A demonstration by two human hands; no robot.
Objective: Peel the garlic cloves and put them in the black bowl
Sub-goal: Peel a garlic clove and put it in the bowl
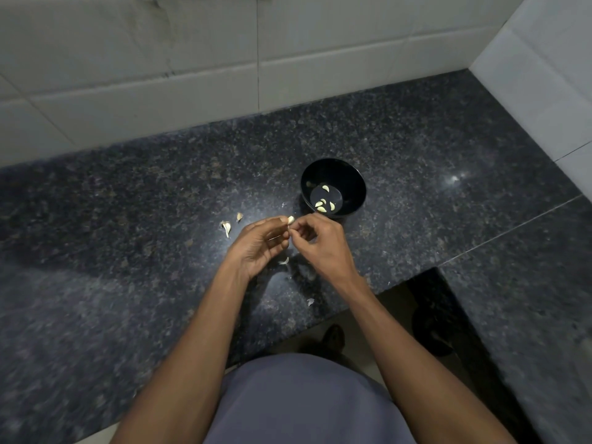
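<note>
A dark speckled granite counter (128,219) runs in an L beneath and to the right of the hands, meeting pale tiled walls (128,75) beyond them; light floor (384,315) shows nearer, below.

Blk bowl (333,174), pale cloves (324,203), speckled dk-grey counter (128,219).

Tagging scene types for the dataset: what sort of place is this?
Most likely a home kitchen: a dark speckled granite counter meets a pale tiled wall, and both hands work a garlic clove beside a black bowl of peeled cloves.
</note>
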